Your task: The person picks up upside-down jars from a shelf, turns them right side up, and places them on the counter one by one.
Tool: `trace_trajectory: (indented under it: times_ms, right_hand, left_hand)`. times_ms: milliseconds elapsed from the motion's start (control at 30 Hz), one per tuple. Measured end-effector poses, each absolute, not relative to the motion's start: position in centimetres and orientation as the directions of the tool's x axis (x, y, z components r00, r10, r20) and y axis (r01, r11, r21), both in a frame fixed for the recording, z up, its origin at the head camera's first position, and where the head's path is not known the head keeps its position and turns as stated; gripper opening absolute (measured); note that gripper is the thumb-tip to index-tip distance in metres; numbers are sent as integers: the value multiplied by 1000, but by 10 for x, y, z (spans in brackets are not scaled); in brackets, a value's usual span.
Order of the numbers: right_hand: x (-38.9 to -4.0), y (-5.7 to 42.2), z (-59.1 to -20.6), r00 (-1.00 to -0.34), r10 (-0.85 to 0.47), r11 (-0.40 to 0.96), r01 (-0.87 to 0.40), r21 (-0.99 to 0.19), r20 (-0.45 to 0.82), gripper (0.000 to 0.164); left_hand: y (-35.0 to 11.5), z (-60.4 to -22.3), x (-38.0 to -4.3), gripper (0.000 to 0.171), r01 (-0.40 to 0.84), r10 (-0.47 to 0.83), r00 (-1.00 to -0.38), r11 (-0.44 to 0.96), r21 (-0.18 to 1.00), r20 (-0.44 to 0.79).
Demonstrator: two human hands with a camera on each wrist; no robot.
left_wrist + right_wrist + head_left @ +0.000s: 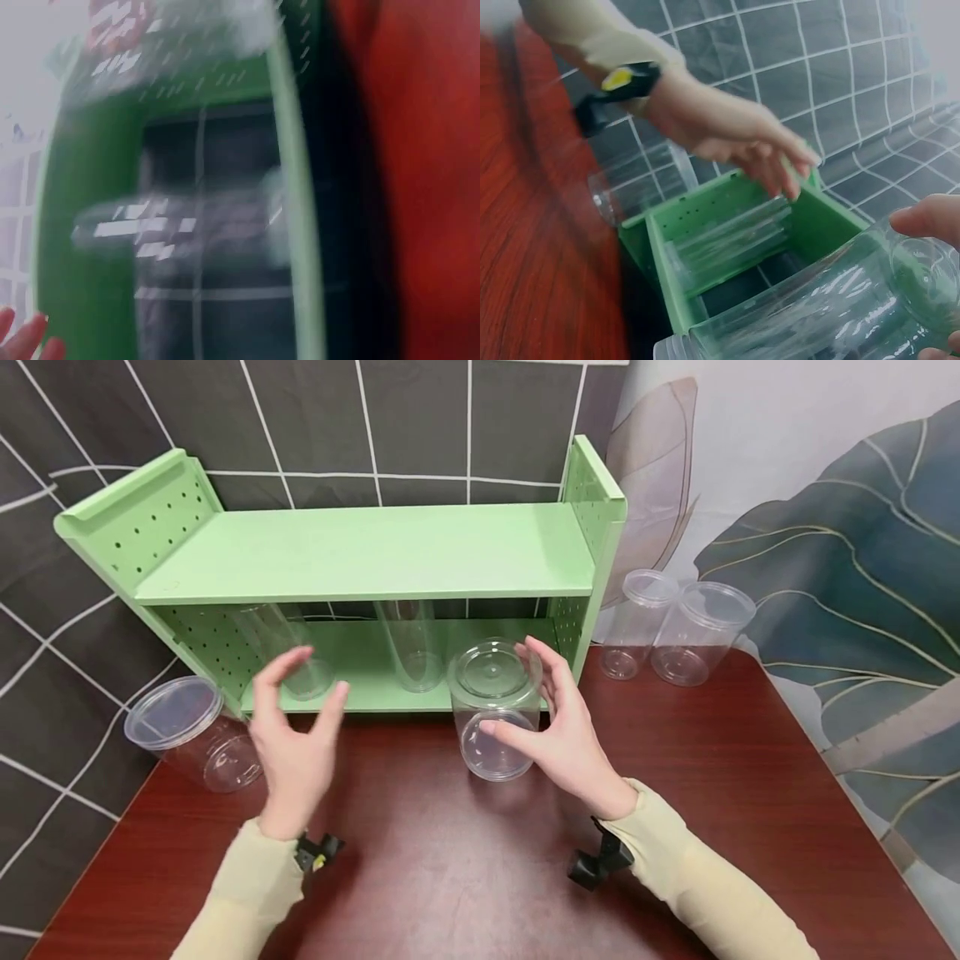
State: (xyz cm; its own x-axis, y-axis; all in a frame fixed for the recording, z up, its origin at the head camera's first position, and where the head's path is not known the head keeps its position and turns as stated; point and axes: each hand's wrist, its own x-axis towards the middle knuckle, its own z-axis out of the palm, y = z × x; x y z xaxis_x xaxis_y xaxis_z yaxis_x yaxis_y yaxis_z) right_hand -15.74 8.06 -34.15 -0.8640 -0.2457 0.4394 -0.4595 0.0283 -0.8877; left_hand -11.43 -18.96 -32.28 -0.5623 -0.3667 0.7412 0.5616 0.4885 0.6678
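My right hand (566, 735) grips a wide clear plastic jar (495, 714) near the right front of the green shelf (367, 556), thumb on its near side and fingers behind. The jar is bottom up; in the right wrist view its ridged neck (676, 349) points toward the table. Nothing is in my left hand (296, 760), raised in front of the shelf's left part with thumb and fingers apart. Behind it, a tall clear jar (307, 681) stands on the lower shelf board, partly covered by the fingers. Another tall clear jar (412, 652) stands near the middle of that board.
A wide lidded jar (180, 727) stands left of the shelf at the edge of the red-brown table (450, 860). Right of the shelf are a narrow lidded jar (637, 622) and a wider one (697, 635). A dark tile-patterned backdrop (420, 418) hangs behind.
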Motion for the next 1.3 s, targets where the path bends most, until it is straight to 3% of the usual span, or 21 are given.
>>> trace_trajectory:
  times_ms: [133, 233, 367, 467, 633, 900, 1100, 1300]
  right_hand:
    - [-155, 83, -339, -854, -244, 2, -474, -880, 460, 94]
    - [-152, 84, -338, -843, -255, -24, -484, -875, 474, 95]
    - [-146, 84, -334, -832, -276, -58, -485, -873, 481, 95]
    - [-139, 84, -331, -824, -301, -84, -478, -874, 479, 96]
    - [-128, 84, -323, -807, -331, -147, -469, -871, 490, 99]
    - [-121, 85, -318, -775, -341, -237, -476, -847, 531, 100]
    - [-126, 93, -320, -761, -338, -236, -501, -833, 554, 99]
    - [-145, 113, -321, -734, -198, -200, -618, -760, 649, 87]
  left_hand:
    - [-175, -360, -113, 58, 563, -182, -711, 430, 706, 679]
    - [-164, -386, -112, 74, 516, -28, -818, 410, 752, 575]
    - [-150, -404, -113, 104, 452, 155, -890, 410, 792, 428]
    - [-144, -409, -113, 118, 421, 219, -907, 402, 813, 361]
    - [-137, -410, -113, 126, 400, 256, -912, 389, 830, 320]
    - [-134, -409, -114, 112, 410, 247, -908, 367, 835, 338]
    - [-145, -403, -114, 112, 462, 229, -886, 378, 802, 403]
    - [-170, -397, -114, 107, 484, 148, -873, 379, 789, 464]
